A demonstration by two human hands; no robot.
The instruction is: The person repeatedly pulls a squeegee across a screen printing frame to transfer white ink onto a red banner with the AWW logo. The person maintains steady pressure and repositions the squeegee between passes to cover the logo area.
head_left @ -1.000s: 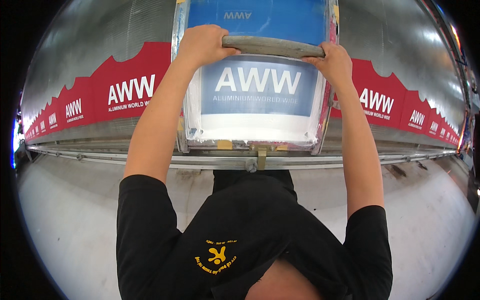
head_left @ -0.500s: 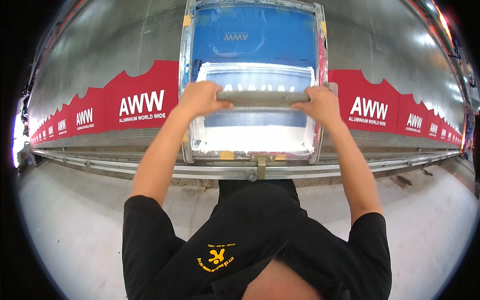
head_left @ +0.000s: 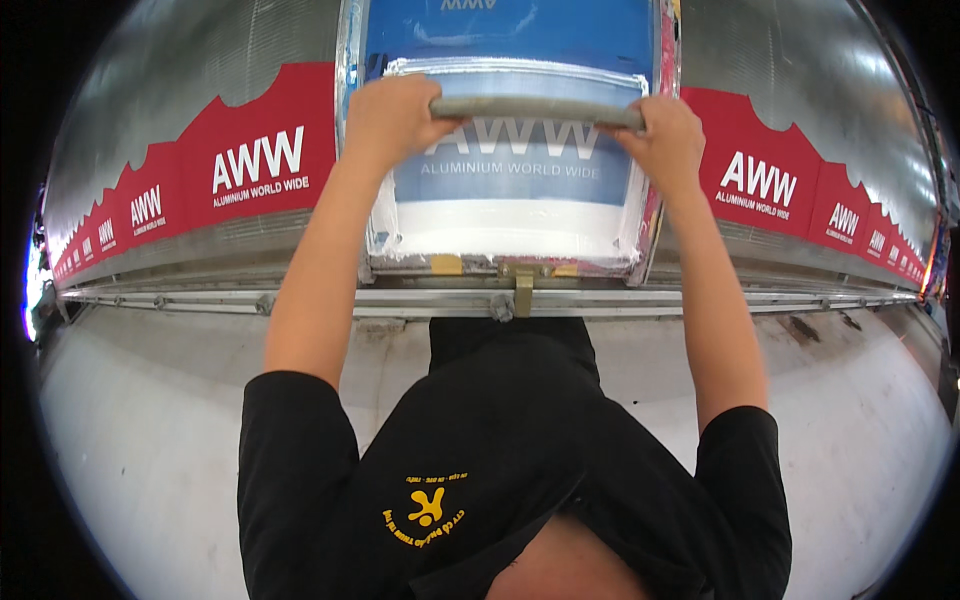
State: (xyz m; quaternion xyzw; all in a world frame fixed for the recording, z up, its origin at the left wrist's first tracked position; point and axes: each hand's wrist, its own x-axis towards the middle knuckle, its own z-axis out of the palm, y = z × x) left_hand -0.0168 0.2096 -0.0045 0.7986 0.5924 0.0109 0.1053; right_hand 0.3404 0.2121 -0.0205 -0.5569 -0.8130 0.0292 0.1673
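Observation:
Both my hands grip a long grey squeegee point(head_left: 535, 107) that lies crosswise over a screen-printing frame point(head_left: 652, 225). My left hand point(head_left: 392, 120) is wrapped around its left end, and my right hand point(head_left: 668, 140) closes on the right end. The squeegee's blade edge is hard to make out beneath the handle. Under it, the mesh is pale blue with large white lettering, partly covered by the squeegee. A band of white ink point(head_left: 500, 225) spreads over the near part of the mesh. Farther off, the mesh area is bright blue point(head_left: 520, 35).
Red fabric pieces with white print, one on the left point(head_left: 255, 140) and another on the right point(head_left: 765, 160), lie in a row along a long grey table point(head_left: 300, 50). A metal rail point(head_left: 420, 300) with a bracket point(head_left: 523, 292) runs along its near edge. Below is a pale floor point(head_left: 170, 400).
Both hands have pushed the squeegee farther from me across the mesh, uncovering more lettering on its near side. My view has also shifted, so the frame sits higher in the picture.

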